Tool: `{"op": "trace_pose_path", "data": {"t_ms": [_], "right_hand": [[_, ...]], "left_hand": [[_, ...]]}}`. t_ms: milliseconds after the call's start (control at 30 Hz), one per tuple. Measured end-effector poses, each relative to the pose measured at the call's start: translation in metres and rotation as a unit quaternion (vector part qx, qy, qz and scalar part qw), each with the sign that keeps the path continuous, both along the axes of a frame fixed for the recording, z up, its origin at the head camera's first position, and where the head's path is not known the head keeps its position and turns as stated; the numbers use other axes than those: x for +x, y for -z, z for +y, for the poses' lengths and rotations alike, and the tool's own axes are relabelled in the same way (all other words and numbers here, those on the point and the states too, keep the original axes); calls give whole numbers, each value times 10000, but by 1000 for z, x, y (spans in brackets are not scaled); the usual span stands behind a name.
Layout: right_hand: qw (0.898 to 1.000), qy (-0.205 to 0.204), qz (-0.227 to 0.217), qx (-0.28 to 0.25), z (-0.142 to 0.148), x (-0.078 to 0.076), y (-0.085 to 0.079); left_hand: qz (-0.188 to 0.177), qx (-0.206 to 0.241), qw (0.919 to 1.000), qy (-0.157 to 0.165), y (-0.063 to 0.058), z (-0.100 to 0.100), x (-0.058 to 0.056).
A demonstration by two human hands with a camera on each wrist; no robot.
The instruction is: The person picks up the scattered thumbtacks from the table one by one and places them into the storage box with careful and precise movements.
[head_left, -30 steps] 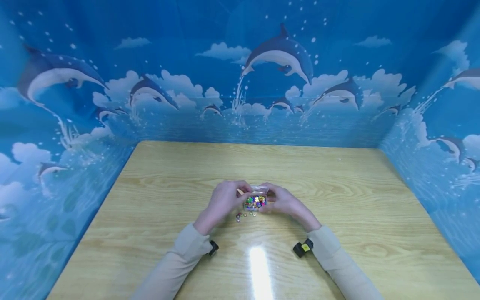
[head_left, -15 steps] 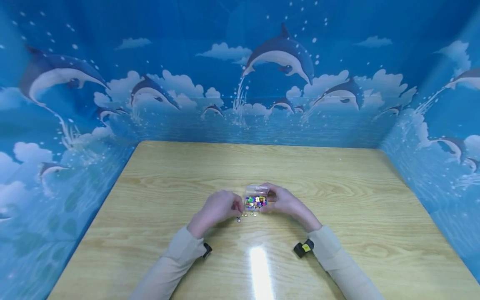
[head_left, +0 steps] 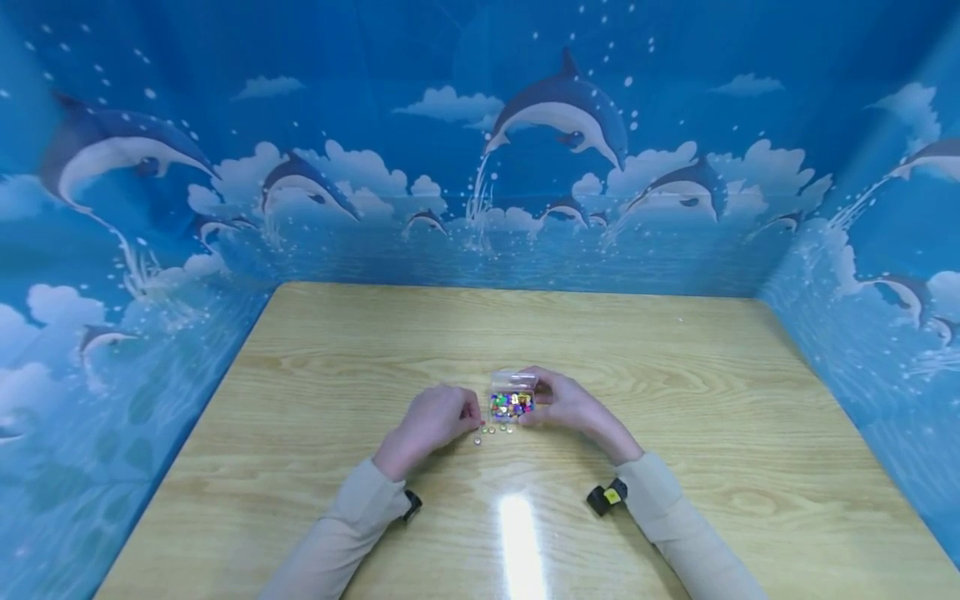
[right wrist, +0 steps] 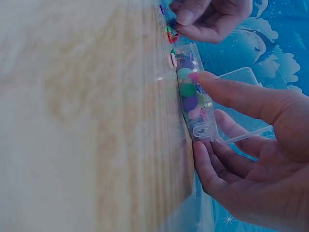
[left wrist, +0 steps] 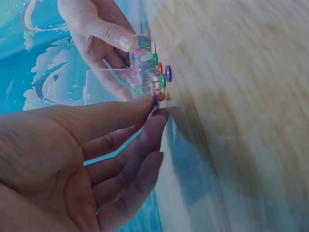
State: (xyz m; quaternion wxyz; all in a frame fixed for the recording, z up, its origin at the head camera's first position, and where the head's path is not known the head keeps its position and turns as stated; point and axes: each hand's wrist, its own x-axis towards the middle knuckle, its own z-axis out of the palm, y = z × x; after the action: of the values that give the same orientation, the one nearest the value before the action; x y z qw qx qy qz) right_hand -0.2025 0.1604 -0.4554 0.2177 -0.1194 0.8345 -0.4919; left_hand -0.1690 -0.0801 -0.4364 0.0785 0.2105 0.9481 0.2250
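A small clear plastic box (right wrist: 202,130) of coloured thumbtacks stands on the table, its hinged lid (head_left: 512,380) flipped back. My right hand (head_left: 566,407) grips the box at its right side, thumb by the near edge and fingers behind. Left of the box, my left hand (head_left: 438,417) pinches a dark blue thumbtack (left wrist: 155,100) between thumb and forefinger, low over the table. Several loose tacks lie in front of the box, among them a purple one (left wrist: 168,73) standing out nearest the camera in the left wrist view. Fingertips partly cover the pinched tack.
The wood-grain table (head_left: 675,375) runs to a blue cloth backdrop (head_left: 375,242) printed with dolphins, at the back and both sides. A bright light reflection (head_left: 522,542) lies on the near tabletop. Black wrist devices, such as the right one (head_left: 606,497), sit by the sleeve cuffs.
My left hand has left the box lid, come down and left to the loose tacks, and picked up a thumbtack. The right hand has stayed on the box.
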Motion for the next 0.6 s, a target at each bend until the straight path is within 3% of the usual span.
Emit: {"op": "trace_pose_path", "data": {"t_ms": [367,600], "right_hand": [[10000,-60,70,-6,1,-1,1],[9999,-96,128,17,2,-1,1]], "left_hand": [[406,657,9968,-197,-9,2,-5],[242,670,9970,-317,-17,11,-8]]}}
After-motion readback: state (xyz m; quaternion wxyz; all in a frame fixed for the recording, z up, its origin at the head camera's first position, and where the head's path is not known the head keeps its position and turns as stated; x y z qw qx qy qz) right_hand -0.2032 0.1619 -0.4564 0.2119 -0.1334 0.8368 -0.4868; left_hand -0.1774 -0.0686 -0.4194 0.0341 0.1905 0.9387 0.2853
